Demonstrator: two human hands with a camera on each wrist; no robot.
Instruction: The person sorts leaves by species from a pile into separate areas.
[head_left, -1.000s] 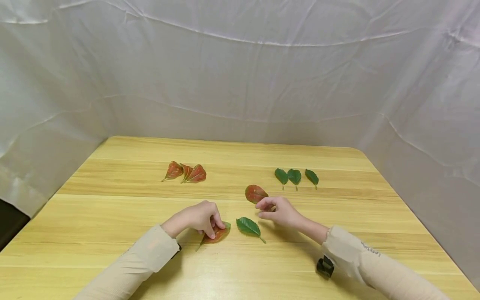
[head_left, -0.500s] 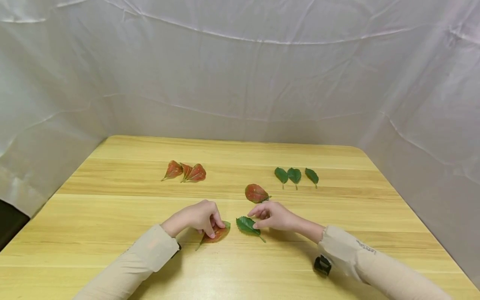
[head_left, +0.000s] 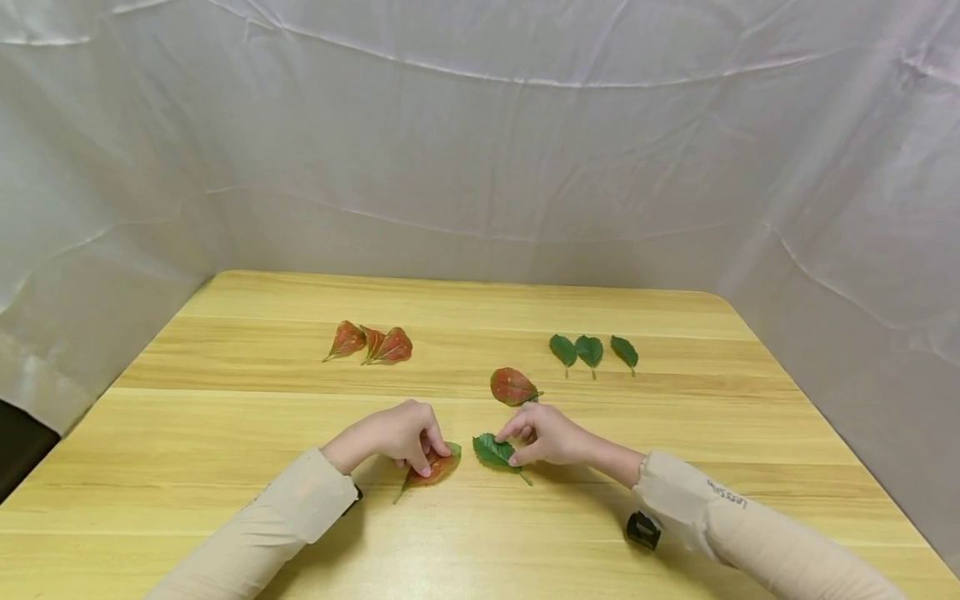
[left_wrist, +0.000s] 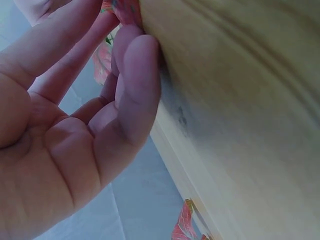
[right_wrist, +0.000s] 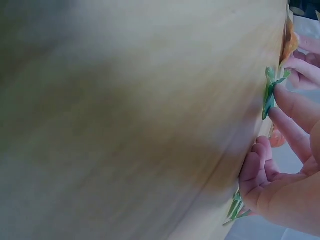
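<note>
My left hand (head_left: 401,433) pinches a red leaf (head_left: 446,470) with a greenish tip, low over the near middle of the table. In the left wrist view, part of that red leaf (left_wrist: 130,11) shows at the fingertips. To its right, the thumb and forefinger of my right hand (head_left: 553,435) pinch a green leaf (head_left: 489,450) with a toothed edge, its stem pointing toward me. From the right wrist view, the green leaf (right_wrist: 268,95) appears bent up between those two fingers. Just beyond my right hand lies another red leaf (head_left: 512,387).
Three red leaves (head_left: 390,347), partly overlapping, lie at the back left of the wooden table (head_left: 225,467). At the back right, three green leaves (head_left: 589,352) form a row. Pale cloth (head_left: 480,167) hangs behind the table and along both sides.
My right hand has moved from beside the middle red leaf toward me and left onto the green leaf, and its fingers have closed on it. The left hand has stayed put.
</note>
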